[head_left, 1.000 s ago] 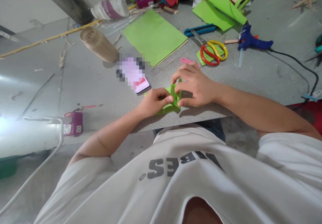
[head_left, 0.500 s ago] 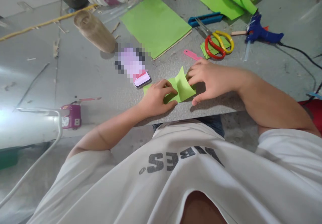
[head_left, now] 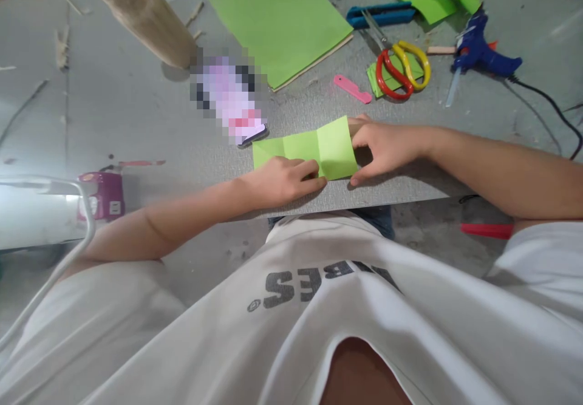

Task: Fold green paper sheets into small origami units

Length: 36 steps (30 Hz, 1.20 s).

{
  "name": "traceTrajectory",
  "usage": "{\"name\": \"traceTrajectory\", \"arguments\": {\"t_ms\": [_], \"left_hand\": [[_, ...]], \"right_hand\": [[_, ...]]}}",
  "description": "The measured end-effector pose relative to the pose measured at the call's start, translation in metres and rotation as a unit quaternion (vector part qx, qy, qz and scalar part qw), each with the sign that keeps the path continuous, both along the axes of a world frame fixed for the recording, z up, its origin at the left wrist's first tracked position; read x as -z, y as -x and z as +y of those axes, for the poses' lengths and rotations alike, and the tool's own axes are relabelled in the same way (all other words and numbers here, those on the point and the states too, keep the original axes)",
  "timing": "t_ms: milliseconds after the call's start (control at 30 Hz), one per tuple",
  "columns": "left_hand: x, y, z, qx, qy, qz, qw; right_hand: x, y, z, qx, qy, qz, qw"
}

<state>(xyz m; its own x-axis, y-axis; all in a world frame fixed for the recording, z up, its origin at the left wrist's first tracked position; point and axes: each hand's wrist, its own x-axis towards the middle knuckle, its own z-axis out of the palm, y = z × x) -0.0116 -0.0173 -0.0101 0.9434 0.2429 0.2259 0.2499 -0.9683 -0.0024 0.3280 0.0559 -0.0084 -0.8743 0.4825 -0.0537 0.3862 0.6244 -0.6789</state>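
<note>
A creased strip of light green paper (head_left: pixel 301 147) lies near the front edge of the table, its right panel tilted up along a fold. My left hand (head_left: pixel 286 180) presses the strip's lower side onto the table with fingers bent and close together. At the strip's right edge is my right hand (head_left: pixel 380 150), thumb and fingers apart. Its fingertips reach behind the raised panel and are partly hidden. The thumb rests near the panel's lower corner.
Beyond the strip lie a phone (head_left: pixel 230 98), a green sheet (head_left: pixel 282 25), a pink folding knife (head_left: pixel 352 89), scissors (head_left: pixel 395 77) on small green pieces, a blue cutter (head_left: pixel 382 14) and a blue glue gun (head_left: pixel 485 50). A wooden cylinder (head_left: pixel 146 16) stands at the left.
The view has shifted, and things on the table sit higher in it. The strip lies flatter and shows more of its panels. My left hand has moved down toward its lower edge.
</note>
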Motion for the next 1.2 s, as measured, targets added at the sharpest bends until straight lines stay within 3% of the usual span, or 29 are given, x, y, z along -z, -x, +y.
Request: {"name": "traceTrajectory", "arguments": {"t_ms": [133, 367, 700, 933, 1100, 1200], "left_hand": [[0.002, 0.002, 0.003, -0.004, 0.023, 0.004, 1.000], [0.007, 0.003, 0.006, 0.005, 0.036, -0.011, 0.999], [0.008, 0.002, 0.004, -0.013, 0.048, 0.022, 0.999], [0.010, 0.003, 0.004, -0.052, 0.120, -0.028, 0.991], [0.012, 0.004, 0.007, -0.057, 0.152, -0.001, 0.987], [0.011, 0.004, 0.007, -0.054, 0.132, 0.023, 0.989]], "right_hand": [[-0.006, 0.001, -0.009, -0.037, 0.007, -0.003, 0.999], [-0.004, 0.005, -0.021, -0.030, -0.021, 0.036, 0.999], [-0.006, 0.013, -0.022, -0.032, 0.015, 0.043, 0.998], [-0.007, 0.015, -0.024, -0.020, 0.021, 0.065, 0.997], [-0.005, 0.015, -0.025, -0.029, 0.011, 0.073, 0.997], [-0.005, 0.016, -0.027, -0.039, 0.003, 0.086, 0.995]]}}
